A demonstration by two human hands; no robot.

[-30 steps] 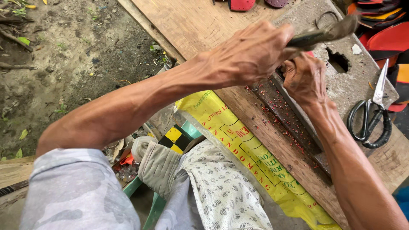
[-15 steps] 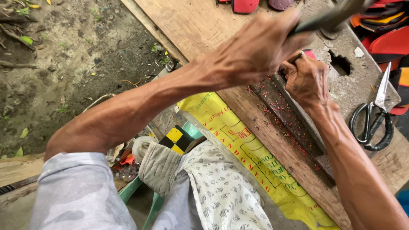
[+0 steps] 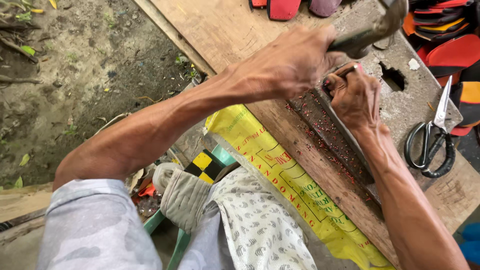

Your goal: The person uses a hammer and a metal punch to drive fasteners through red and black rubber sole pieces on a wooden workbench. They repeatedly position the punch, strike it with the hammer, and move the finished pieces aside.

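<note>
You lifted the grey metal hammer (image 3: 372,32) higher in your clenched left hand (image 3: 290,62); your right hand (image 3: 352,95) stayed pinching the thin metal punch (image 3: 345,72) on the long dark block (image 3: 332,135), so another blow seemed due.

There are two hands, a left hand (image 3: 290,65) and a right hand (image 3: 354,95). There is one hammer (image 3: 372,30), one pair of scissors (image 3: 431,140) and one yellow sack (image 3: 280,175).

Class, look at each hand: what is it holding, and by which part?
The left hand grips a hammer by its handle. The right hand pinches a small upright punch-like tool by its shaft against the workbench.
</note>
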